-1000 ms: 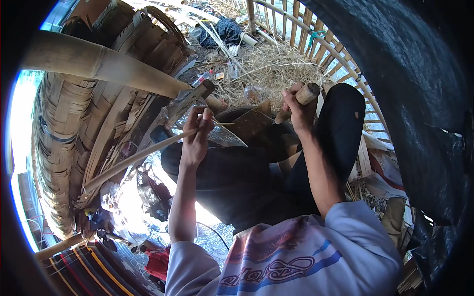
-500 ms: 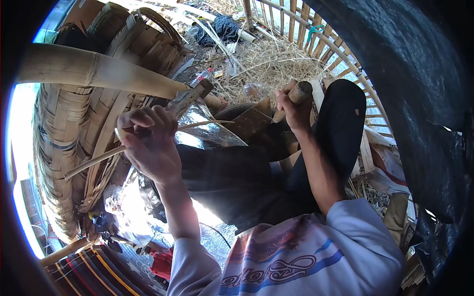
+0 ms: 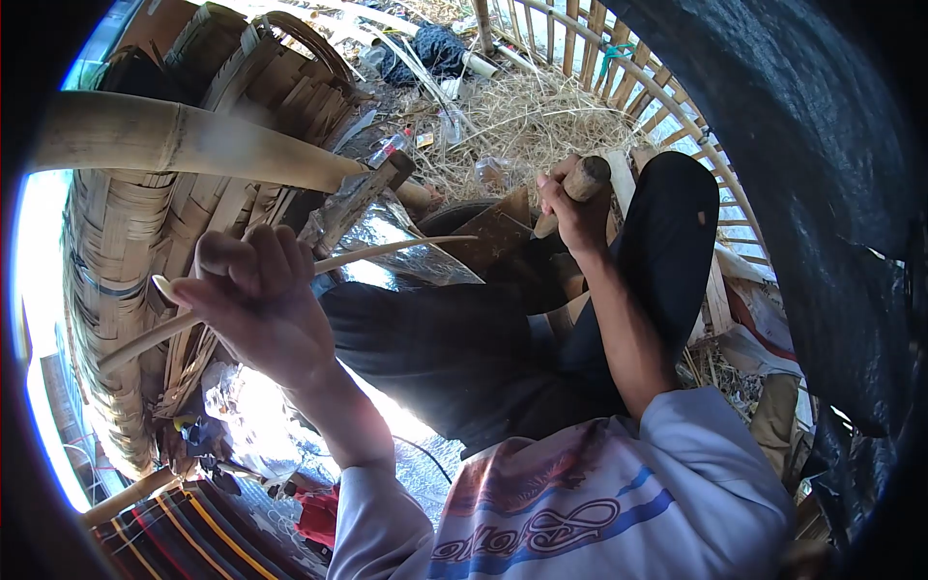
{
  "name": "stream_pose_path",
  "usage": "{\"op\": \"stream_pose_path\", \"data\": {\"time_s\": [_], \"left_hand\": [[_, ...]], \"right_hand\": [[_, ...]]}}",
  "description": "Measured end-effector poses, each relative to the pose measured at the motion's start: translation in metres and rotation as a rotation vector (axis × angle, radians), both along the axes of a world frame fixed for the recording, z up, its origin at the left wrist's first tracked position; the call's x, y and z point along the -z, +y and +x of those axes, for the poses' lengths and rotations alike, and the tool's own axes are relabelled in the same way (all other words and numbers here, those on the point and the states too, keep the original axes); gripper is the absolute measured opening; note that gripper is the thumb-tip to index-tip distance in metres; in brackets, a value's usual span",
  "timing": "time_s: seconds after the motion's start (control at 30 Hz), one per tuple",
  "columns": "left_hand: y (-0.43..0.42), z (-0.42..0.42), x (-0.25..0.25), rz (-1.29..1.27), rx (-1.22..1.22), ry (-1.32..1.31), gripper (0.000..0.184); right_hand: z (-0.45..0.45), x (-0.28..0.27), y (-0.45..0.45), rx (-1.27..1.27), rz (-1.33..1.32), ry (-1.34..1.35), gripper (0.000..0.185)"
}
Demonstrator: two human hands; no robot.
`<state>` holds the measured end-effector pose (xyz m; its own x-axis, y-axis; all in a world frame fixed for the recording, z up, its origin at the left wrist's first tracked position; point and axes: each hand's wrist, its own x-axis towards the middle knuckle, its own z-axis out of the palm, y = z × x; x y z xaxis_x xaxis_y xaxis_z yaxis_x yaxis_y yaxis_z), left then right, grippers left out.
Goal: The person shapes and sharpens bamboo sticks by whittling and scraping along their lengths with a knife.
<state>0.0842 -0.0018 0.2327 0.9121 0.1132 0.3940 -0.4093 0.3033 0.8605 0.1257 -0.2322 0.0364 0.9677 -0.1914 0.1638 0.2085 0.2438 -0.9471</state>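
Note:
Curled fingers of my left hand (image 3: pixel 266 304) are closed around a thin, curved bamboo strip (image 3: pixel 396 247). The strip slants across the view, one end at lower left and the tapered end over my lap. My right hand (image 3: pixel 580 227) grips a thick, round wooden handle (image 3: pixel 586 180) beside my raised knee. The handle's blunt end points up; whatever its lower end joins is hidden or too dark to make out. Just beyond my left hand, a rough wooden piece (image 3: pixel 358 205) leans near the end of a thick bamboo pole.
The thick bamboo pole (image 3: pixel 193 140) crosses at left, above woven bamboo baskets (image 3: pixel 121 290). Straw (image 3: pixel 541 116), plastic bottles and a black bag (image 3: pixel 430 53) lie on the ground ahead. A slatted bamboo fence (image 3: pixel 667 97) and dark plastic sheeting (image 3: pixel 802 193) stand at right.
My left hand has moved left and slightly down, and the bamboo strip has shifted with it. My right hand and the wooden handle have hardly moved.

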Motion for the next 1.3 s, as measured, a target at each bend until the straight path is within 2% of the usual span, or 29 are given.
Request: {"op": "stream_pose_path", "data": {"time_s": [0.1,0.17,0.4,0.47,0.57,0.73,0.8,0.83,0.93,1.03,1.07,1.13,1.3], "left_hand": [[-0.013,0.004,0.002,0.034,0.047,-0.008,0.053],[-0.017,0.003,0.008,-0.036,-0.075,-0.002,0.064],[-0.003,0.001,0.009,-0.092,-0.027,-0.098,0.058],[0.001,-0.001,0.012,-0.208,0.055,-0.222,0.054],[-0.008,0.002,0.016,-0.151,0.061,-0.353,0.053],[-0.012,0.006,0.036,-0.135,0.017,-0.330,0.050],[-0.015,0.007,0.041,-0.124,0.225,-0.323,0.050],[-0.014,0.008,0.045,-0.186,0.207,-0.338,0.050],[-0.015,0.010,0.045,-0.164,0.154,-0.361,0.050],[-0.022,0.012,0.043,-0.146,0.138,-0.401,0.050],[-0.023,0.013,0.043,-0.147,0.137,-0.402,0.050],[-0.026,0.014,0.043,-0.180,0.050,-0.406,0.050],[-0.031,0.011,0.042,-0.191,-0.004,-0.396,0.051]], "right_hand": [[0.000,0.000,0.001,0.012,-0.014,0.006,0.018],[0.000,-0.001,0.001,0.015,-0.014,0.013,0.018],[0.001,0.001,0.002,0.007,-0.034,0.018,0.018],[0.001,0.002,0.004,0.008,-0.019,0.024,0.018],[0.000,0.001,0.003,-0.007,-0.035,0.040,0.017],[0.000,0.003,0.004,-0.023,-0.053,0.043,0.018],[0.000,0.008,0.006,0.018,-0.005,0.025,0.016],[-0.001,0.008,0.006,0.018,-0.009,0.028,0.016],[0.001,0.003,0.009,-0.003,0.126,-0.013,0.017],[0.000,-0.008,0.008,0.022,0.359,0.007,0.020],[0.000,-0.015,0.007,0.020,0.359,0.007,0.020],[0.000,-0.028,0.006,0.032,0.544,0.026,0.019],[-0.007,-0.061,0.006,0.000,0.489,-0.047,0.020]]}}
